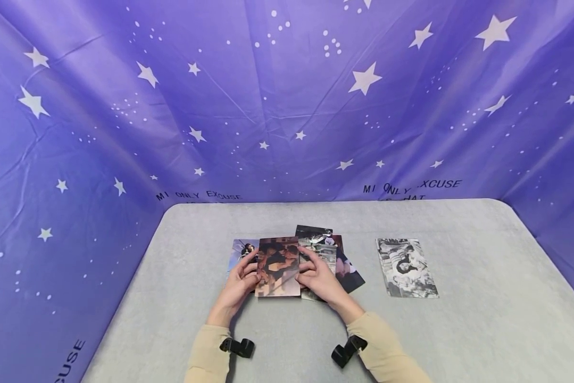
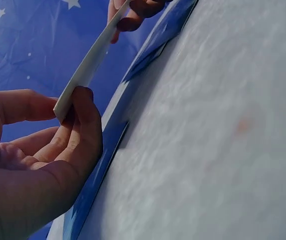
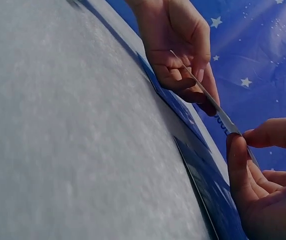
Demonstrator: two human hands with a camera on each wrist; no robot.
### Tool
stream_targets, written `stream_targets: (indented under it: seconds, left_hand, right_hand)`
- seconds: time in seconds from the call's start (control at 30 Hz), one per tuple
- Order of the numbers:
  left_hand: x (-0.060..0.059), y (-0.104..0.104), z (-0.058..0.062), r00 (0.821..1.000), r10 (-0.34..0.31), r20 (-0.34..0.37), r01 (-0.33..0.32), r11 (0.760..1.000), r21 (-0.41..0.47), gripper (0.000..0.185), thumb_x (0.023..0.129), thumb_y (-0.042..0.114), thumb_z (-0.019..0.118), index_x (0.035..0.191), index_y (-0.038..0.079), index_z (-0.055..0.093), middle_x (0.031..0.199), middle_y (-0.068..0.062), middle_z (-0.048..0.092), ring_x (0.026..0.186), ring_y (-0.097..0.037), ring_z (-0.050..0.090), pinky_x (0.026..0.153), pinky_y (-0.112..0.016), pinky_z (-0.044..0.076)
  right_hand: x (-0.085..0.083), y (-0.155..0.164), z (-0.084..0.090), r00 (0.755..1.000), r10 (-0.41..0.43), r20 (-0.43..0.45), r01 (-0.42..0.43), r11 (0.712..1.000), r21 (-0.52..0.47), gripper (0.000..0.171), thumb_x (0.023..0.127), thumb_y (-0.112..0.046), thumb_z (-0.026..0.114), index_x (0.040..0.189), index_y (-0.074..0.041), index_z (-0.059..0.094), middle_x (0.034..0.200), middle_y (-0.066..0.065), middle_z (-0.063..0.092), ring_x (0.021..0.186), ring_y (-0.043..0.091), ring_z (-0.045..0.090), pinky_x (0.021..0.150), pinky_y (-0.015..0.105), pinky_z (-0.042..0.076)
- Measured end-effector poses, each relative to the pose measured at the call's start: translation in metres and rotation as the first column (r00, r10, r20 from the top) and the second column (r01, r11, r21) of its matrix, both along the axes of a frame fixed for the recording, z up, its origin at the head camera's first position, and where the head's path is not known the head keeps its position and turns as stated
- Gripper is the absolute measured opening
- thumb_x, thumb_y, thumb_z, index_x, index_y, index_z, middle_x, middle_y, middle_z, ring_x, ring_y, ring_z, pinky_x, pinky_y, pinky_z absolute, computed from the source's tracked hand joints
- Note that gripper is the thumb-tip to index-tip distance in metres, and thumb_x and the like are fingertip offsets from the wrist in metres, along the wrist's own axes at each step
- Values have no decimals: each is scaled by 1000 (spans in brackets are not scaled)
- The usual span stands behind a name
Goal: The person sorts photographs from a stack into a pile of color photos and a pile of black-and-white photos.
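Both hands pinch a photo print (image 1: 278,267) in warm brown tones, holding it raised over other prints. My left hand (image 1: 237,289) has its left edge between thumb and fingers; my right hand (image 1: 324,281) has the right edge. In the left wrist view the print (image 2: 85,67) shows edge-on, tilted, above the table. The right wrist view also has the print (image 3: 223,120) as a thin slanted edge between the hands. Beneath and behind lie a blue-toned print (image 1: 238,250) at left and, at right, a black-and-white print (image 1: 315,232) overlapping a dark one (image 1: 351,274), all partly covered.
A black-and-white print (image 1: 408,268) lies apart on the right of the grey table (image 1: 483,330). A purple star-patterned cloth (image 1: 287,106) hangs behind and at both sides. Black cameras (image 1: 239,347) are strapped on both wrists.
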State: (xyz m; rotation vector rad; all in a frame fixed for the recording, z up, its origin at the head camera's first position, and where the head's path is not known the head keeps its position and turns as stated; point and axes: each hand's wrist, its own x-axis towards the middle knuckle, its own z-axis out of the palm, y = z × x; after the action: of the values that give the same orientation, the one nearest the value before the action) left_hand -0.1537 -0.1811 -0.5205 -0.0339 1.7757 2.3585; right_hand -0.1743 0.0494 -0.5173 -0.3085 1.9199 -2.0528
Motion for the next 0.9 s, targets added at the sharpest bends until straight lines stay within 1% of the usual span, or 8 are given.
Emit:
stream_targets:
  seconds: [0.13, 0.27, 0.37, 0.47, 0.57, 0.7, 0.8, 0.9]
  left_hand:
    - [1, -11, 1, 1000, -5, -7, 5, 1000, 1, 72, 83, -21, 43, 150, 1, 28, 102, -7, 59, 76, -9, 58, 65, -20, 49]
    - [3, -23, 2, 1000, -3, -27, 2, 1000, -27, 71, 83, -20, 44, 149, -3, 27, 103, -6, 60, 78, -8, 59, 67, -20, 49]
    - [4, -30, 1, 999, 11, -35, -13, 998, -59, 69, 83, -19, 45, 148, -6, 27, 106, -8, 59, 80, -8, 60, 69, -20, 50]
    - [5, -36, 1, 999, 23, -34, -25, 996, -88, 69, 82, -18, 45, 148, -6, 29, 110, -13, 59, 82, -9, 61, 70, -22, 51]
    - [6, -43, 0, 999, 40, -30, -43, 991, -124, 68, 82, -18, 45, 147, -4, 32, 115, -17, 58, 85, -11, 62, 71, -23, 52]
    - [7, -50, 2, 998, 61, -20, -63, 987, -149, 67, 83, -17, 45, 147, -3, 34, 114, -17, 57, 83, -11, 62, 71, -23, 51]
    - [7, -55, 4, 997, 81, -10, -82, 986, -147, 66, 83, -18, 45, 146, -3, 35, 113, -17, 58, 82, -12, 61, 69, -23, 50]
    - [6, -59, 5, 996, 92, 10, -89, 982, -169, 66, 83, -19, 44, 146, -2, 36, 114, -19, 57, 83, -12, 62, 68, -23, 50]
  right_hand:
    - [1, -10, 2, 1000, 13, -3, -13, 1000, -1, 73, 81, 10, 60, 147, 6, 28, 93, 15, 60, 70, 11, 60, 63, 23, 52]
    - [3, -21, 6, 1000, 16, -9, -16, 1000, -7, 73, 81, 11, 61, 146, 7, 29, 93, 15, 56, 67, 11, 59, 62, 24, 53]
    - [4, -29, 6, 999, 22, -25, -22, 1000, 2, 72, 81, 11, 62, 145, 8, 30, 93, 15, 54, 67, 11, 59, 62, 24, 54]
    - [3, -37, 6, 999, 26, -32, -25, 1000, 10, 71, 81, 12, 62, 144, 10, 31, 93, 16, 54, 67, 11, 59, 63, 27, 56]
    - [2, -44, 7, 998, 40, -42, -39, 999, 33, 70, 80, 14, 62, 143, 13, 30, 93, 19, 54, 66, 13, 60, 63, 32, 57]
    - [-2, -52, 6, 997, 57, -52, -54, 997, 63, 69, 80, 15, 61, 141, 16, 29, 93, 22, 53, 64, 16, 61, 64, 36, 57]
    - [-3, -58, 6, 995, 51, -81, -42, 993, 107, 69, 80, 13, 62, 142, 14, 32, 93, 20, 55, 64, 11, 59, 62, 29, 55]
    - [-4, -63, 6, 992, 42, -116, -24, 988, 150, 70, 79, 10, 65, 141, 11, 35, 92, 16, 58, 63, 5, 56, 60, 20, 49]
